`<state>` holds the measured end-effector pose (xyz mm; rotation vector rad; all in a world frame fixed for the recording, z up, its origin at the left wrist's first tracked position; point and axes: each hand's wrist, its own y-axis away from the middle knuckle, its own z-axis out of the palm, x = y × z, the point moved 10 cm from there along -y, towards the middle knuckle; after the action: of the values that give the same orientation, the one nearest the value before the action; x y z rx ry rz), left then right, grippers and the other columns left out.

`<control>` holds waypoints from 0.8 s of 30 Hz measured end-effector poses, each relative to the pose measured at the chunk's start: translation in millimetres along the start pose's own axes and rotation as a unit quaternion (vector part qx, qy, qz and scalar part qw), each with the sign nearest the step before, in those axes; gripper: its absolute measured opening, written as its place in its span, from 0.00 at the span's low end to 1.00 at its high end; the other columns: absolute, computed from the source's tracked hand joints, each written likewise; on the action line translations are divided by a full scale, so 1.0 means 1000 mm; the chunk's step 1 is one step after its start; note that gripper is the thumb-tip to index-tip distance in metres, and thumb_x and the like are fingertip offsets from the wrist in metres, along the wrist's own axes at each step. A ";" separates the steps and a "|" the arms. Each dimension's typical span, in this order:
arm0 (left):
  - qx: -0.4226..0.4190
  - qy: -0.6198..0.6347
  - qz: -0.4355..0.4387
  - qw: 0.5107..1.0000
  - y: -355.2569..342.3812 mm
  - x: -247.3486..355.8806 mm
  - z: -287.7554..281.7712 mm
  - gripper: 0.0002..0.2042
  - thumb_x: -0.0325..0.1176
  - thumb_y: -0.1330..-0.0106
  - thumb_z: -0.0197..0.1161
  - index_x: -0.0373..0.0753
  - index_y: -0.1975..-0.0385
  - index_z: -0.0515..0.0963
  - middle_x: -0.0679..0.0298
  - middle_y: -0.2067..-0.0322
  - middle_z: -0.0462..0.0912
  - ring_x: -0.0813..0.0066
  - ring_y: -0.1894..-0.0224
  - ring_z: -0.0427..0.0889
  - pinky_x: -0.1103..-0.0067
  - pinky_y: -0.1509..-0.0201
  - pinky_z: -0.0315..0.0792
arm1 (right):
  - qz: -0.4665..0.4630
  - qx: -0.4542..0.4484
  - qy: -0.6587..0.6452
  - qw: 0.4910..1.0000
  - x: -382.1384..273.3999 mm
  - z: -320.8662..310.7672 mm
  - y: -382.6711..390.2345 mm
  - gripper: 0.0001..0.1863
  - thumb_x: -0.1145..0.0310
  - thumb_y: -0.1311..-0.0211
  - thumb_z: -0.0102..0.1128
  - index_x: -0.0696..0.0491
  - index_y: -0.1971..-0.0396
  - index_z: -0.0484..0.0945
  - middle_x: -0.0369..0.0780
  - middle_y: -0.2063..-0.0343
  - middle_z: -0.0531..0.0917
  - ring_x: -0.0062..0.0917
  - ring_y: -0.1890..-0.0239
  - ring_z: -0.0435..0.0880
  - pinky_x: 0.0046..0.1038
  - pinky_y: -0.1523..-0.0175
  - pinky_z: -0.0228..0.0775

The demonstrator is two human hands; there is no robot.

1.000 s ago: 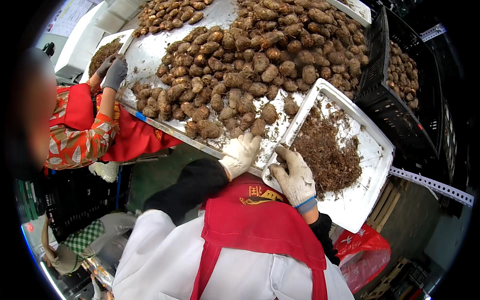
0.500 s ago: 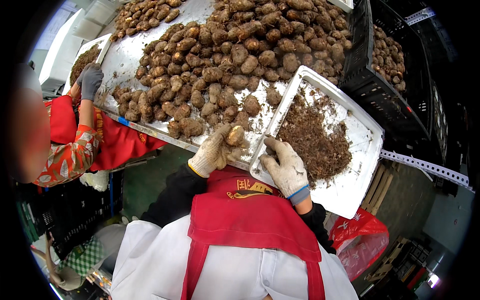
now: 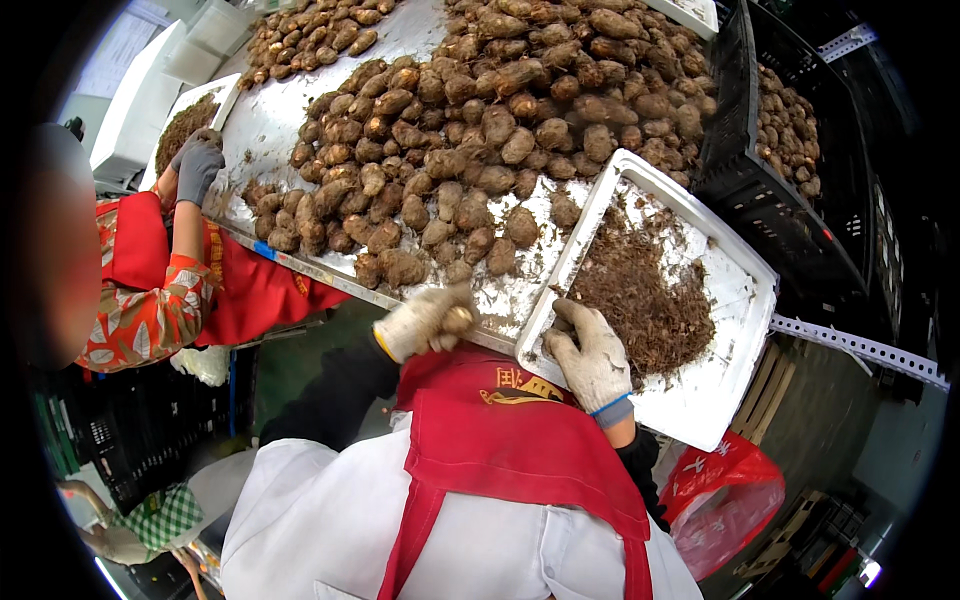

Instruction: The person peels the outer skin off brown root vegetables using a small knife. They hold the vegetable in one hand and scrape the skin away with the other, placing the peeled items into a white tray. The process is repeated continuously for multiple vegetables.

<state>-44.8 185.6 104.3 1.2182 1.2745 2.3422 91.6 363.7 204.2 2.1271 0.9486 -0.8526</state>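
Observation:
My left hand (image 3: 425, 325), in a dirty pale work glove, is closed around a taro (image 3: 457, 319) at the near edge of the metal table. Motion blurs the fingers, and a pale cut patch shows on the taro. My right hand (image 3: 592, 362), gloved too, rests over the near left rim of a white tray (image 3: 742, 375). Its thumb and fingers are curled together; what they hold, if anything, is hidden. Brown fibrous scrapings (image 3: 645, 300) lie in the tray. Beyond my hands spreads a large heap of rough brown taros (image 3: 480, 130).
On the left, a co-worker's grey-gloved hand (image 3: 198, 170) is beside another tray of scrapings (image 3: 185, 130). A black crate (image 3: 745, 165) with taros stands at the right, behind my tray. A red plastic bag (image 3: 720, 500) hangs or stands below the tray's near right side.
My left hand has moved nearer to me with the taro and is now blurred. My right hand stays by the tray's rim. The whole view has shifted slightly.

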 end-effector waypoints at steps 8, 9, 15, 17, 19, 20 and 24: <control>0.013 0.323 0.450 0.833 0.027 0.263 -0.157 0.14 0.37 0.24 0.53 0.31 0.52 0.74 0.53 0.54 0.83 0.66 0.58 0.87 0.84 0.67 0.84 | 0.009 0.005 -0.004 1.000 0.003 0.002 0.008 0.23 0.60 0.40 0.61 0.55 0.47 0.78 0.49 0.55 0.81 0.43 0.52 0.82 0.39 0.47 0.74; 0.067 0.303 0.527 0.791 0.043 0.276 -0.177 0.14 0.36 0.24 0.54 0.29 0.53 0.74 0.51 0.52 0.83 0.65 0.54 0.87 0.83 0.64 0.85 | 0.004 0.006 -0.003 1.000 0.003 0.003 0.010 0.23 0.60 0.40 0.61 0.54 0.46 0.78 0.49 0.55 0.81 0.43 0.52 0.82 0.39 0.47 0.74; 0.088 0.020 0.402 0.911 0.006 0.215 -0.094 0.18 0.46 0.26 0.57 0.34 0.56 0.77 0.57 0.62 0.85 0.75 0.68 0.84 0.81 0.67 0.80 | 0.019 0.009 -0.002 1.000 0.008 0.002 0.015 0.22 0.63 0.40 0.62 0.56 0.47 0.78 0.48 0.55 0.82 0.42 0.51 0.82 0.37 0.46 0.73; 0.021 0.027 0.350 0.936 -0.008 0.179 -0.063 0.19 0.46 0.26 0.58 0.33 0.54 0.76 0.57 0.62 0.84 0.76 0.68 0.84 0.82 0.68 0.80 | 0.020 0.015 0.007 1.000 0.016 0.000 0.018 0.23 0.59 0.40 0.61 0.53 0.46 0.78 0.48 0.55 0.81 0.43 0.51 0.82 0.39 0.47 0.73; 0.057 -0.046 0.343 0.936 -0.009 0.149 -0.046 0.20 0.46 0.26 0.58 0.32 0.52 0.75 0.57 0.61 0.84 0.76 0.68 0.83 0.81 0.66 0.80 | 0.034 0.008 0.003 0.999 0.021 0.001 0.020 0.23 0.58 0.39 0.61 0.53 0.46 0.78 0.48 0.55 0.81 0.43 0.51 0.81 0.39 0.46 0.73; 0.070 -0.087 0.317 0.942 -0.010 0.132 -0.037 0.20 0.46 0.26 0.58 0.31 0.51 0.74 0.57 0.60 0.83 0.77 0.68 0.83 0.81 0.64 0.80 | 0.040 0.004 -0.001 0.999 0.021 0.000 0.020 0.23 0.58 0.39 0.61 0.53 0.46 0.78 0.48 0.55 0.81 0.43 0.51 0.81 0.39 0.46 0.73; 0.198 -0.336 0.199 0.899 -0.021 0.090 -0.008 0.15 0.39 0.30 0.62 0.37 0.50 0.78 0.58 0.60 0.84 0.71 0.66 0.83 0.74 0.60 0.80 | 0.037 -0.005 0.010 0.999 0.024 0.003 0.021 0.23 0.58 0.38 0.60 0.52 0.46 0.78 0.48 0.54 0.81 0.44 0.51 0.81 0.39 0.46 0.73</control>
<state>-112.4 240.4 136.8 2.3411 1.3459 1.6055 119.7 359.4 189.7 2.1523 0.8754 -0.7898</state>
